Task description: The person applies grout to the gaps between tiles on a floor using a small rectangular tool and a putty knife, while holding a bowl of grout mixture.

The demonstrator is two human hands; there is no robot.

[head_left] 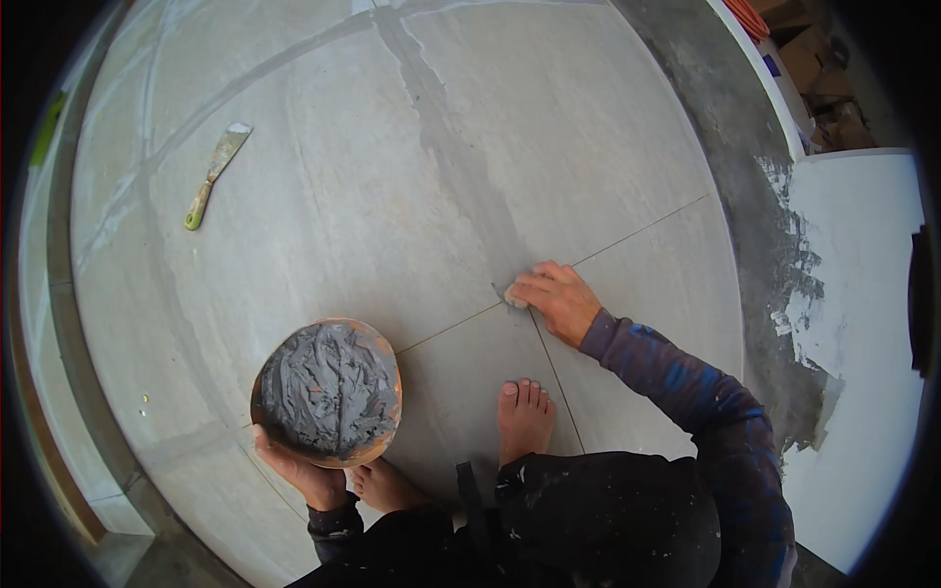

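My left hand point(299, 475) grips the lower left side of an orange-brown bowl point(394, 382). Thick grey grout point(328, 387) fills much of the bowl, its surface ridged and lumpy. Over a crossing of tile joints, my right hand point(561, 304) pinches a small pale, rounded pad point(515, 296) against the floor. Its exact kind is partly hidden by my fingers. A grey smear of grout lies around the pad, and a wide grey band point(461, 167) runs along the joint beyond it.
A putty knife point(213, 178) with a green handle lies on the floor tiles point(323, 225) at the far left. My bare feet point(524, 421) stand close to the joints. On the right are a white wall point(858, 265), cardboard boxes point(809, 64) and an orange cable point(749, 18).
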